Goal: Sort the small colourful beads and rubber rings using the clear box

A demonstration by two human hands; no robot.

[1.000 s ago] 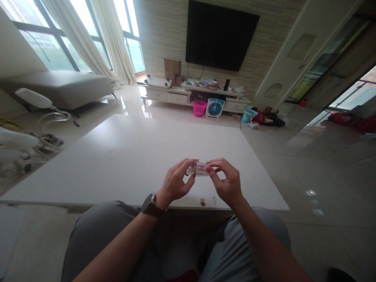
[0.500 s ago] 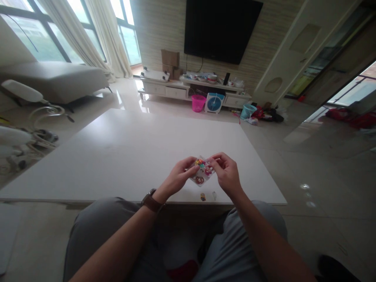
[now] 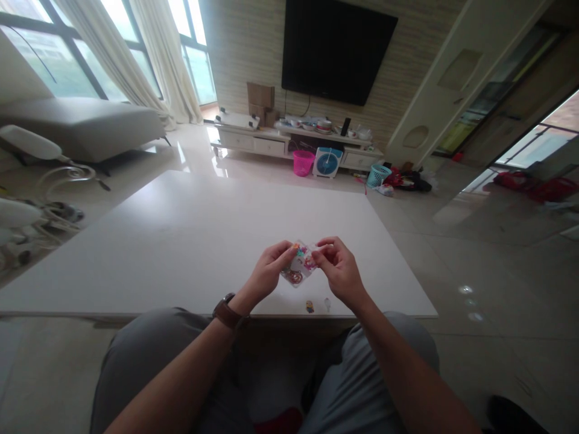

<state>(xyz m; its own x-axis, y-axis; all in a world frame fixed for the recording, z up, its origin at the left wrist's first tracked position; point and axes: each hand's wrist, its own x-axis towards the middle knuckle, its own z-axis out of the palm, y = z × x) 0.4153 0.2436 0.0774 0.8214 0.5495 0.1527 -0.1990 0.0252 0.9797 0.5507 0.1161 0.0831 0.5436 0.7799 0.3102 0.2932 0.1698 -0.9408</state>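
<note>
My left hand point(image 3: 275, 265) grips the left side of a small clear plastic case point(image 3: 298, 278), thumb on top. Colourful little pieces and a coiled reddish-brown cord show through the case, which is tilted above the table edge. At the case's right corner, my right hand point(image 3: 337, 265) is closed in a pinch, thumb against forefinger. On the tabletop below lie a small yellow-and-blue cartoon figure point(image 3: 310, 306) and, to its right, a small whitish, see-through piece point(image 3: 327, 304).
A wide white table point(image 3: 194, 241) spans the area before my knees. Beyond it stand a low TV cabinet point(image 3: 235, 141), a pink basket point(image 3: 303, 164), a blue fan point(image 3: 327, 163) and a light-blue basket point(image 3: 379, 175). A white chair point(image 3: 31, 141) is at the left.
Both hands and the case have shifted slightly left in view. My right hand's fingers have moved a little along the case's right corner. The figure and whitish piece stay on the table.
</note>
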